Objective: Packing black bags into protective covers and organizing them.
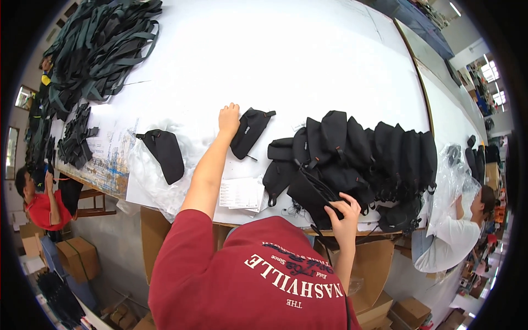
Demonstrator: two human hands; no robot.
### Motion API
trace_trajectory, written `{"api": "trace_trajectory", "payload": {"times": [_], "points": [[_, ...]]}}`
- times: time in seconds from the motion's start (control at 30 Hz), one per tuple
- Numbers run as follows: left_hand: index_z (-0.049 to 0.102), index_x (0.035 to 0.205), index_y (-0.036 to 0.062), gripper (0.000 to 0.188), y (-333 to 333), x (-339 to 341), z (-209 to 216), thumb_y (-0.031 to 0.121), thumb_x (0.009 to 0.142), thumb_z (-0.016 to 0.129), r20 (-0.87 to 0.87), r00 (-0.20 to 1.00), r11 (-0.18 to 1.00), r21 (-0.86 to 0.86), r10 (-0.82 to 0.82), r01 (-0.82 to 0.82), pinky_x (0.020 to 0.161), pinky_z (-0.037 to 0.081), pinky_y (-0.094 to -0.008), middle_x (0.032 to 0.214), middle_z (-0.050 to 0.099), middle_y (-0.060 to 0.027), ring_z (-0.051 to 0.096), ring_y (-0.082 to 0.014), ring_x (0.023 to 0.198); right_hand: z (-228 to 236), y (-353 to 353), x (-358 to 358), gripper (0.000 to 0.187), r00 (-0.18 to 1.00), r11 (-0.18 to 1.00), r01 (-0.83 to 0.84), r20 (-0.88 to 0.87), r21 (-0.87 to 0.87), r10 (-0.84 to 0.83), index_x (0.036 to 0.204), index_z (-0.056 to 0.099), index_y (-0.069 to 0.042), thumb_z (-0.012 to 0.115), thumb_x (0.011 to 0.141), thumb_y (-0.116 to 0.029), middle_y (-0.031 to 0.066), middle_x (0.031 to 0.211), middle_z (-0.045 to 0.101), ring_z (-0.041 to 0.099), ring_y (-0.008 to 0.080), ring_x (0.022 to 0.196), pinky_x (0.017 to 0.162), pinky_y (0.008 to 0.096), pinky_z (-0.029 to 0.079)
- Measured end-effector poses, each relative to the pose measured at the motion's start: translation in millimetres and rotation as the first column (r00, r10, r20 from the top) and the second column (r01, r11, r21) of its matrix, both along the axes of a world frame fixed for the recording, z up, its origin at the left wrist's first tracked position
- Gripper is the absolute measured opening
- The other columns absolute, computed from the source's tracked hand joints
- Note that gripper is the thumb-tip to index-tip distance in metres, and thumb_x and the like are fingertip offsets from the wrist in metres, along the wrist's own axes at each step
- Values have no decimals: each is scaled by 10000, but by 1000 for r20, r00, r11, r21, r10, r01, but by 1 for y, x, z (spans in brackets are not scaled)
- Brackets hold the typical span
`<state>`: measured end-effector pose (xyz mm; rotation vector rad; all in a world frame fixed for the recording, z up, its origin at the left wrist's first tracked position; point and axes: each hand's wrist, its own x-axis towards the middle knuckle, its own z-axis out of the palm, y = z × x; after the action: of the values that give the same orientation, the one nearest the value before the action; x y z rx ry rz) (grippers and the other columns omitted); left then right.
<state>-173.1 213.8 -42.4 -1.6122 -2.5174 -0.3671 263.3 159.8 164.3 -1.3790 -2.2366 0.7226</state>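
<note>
Holding pouch (pixel 309 193): curled right hand (pixel 345 215)

Large white lettering in an arc, with smaller white words and dark script, stands on the person's red shirt (pixel 220 280). Small lines of print cover the white papers (pixel 242 193), too fine to read. At least 2 black pouches bear a small white mark, too small to read: 1 lying pouch (pixel 252 129) and 1 pouch in the pile (pixel 299 144). Blue print, partly scuffed, shows on the table's left part (pixel 113 165).
</note>
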Motion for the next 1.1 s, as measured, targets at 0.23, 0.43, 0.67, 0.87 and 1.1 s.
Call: {"api": "trace_trajectory", "payload": {"times": [0.23,0.43,0.67,0.87,1.1], "points": [[629,921,27,125,-18,85,144,117,834,620,677,686,823,530,-266,-204,736,482,-301,818,655,-101,634,-209,799,7,5,-32,115,968,938,-244,10,247,249,839,678,-84,682,727,-107,0,910,653,504,235,1101,1005,429,280],[640,962,86,182,-92,187,229,130,791,680,309,480,563,575,-821,594,878,432,-332,980,641,-59,596,-234,934,22,-4,-41,159,955,892,-281,13,355,296,866,686,-92,686,708,-97,6,973,637,504,241,1100,997,440,290],[338,1326,57,689,-135,210,207,163,769,730,703,443,652,700,-556,-291,1033,291,-353,1244,466,-103,408,-198,1193,27,-25,-34,181,924,956,-126,-319,266,211,865,703,-85,705,686,-59,26,906,613,512,239,1013,898,379,365],[476,1229,28,456,-147,240,186,84,821,670,737,-375,796,361,-562,-486,916,424,-319,1147,556,-64,539,-173,1051,35,-38,-46,227,867,963,-195,-426,186,257,942,710,-86,708,715,-94,45,867,530,472,220,880,777,304,384],[516,1162,32,381,-154,210,201,74,815,666,586,-345,669,530,-733,-521,893,457,-323,1079,592,-61,573,-184,1004,40,-37,-26,168,659,978,-197,-748,-71,79,1014,634,17,542,884,-34,53,958,559,504,127,928,851,238,370]]}}
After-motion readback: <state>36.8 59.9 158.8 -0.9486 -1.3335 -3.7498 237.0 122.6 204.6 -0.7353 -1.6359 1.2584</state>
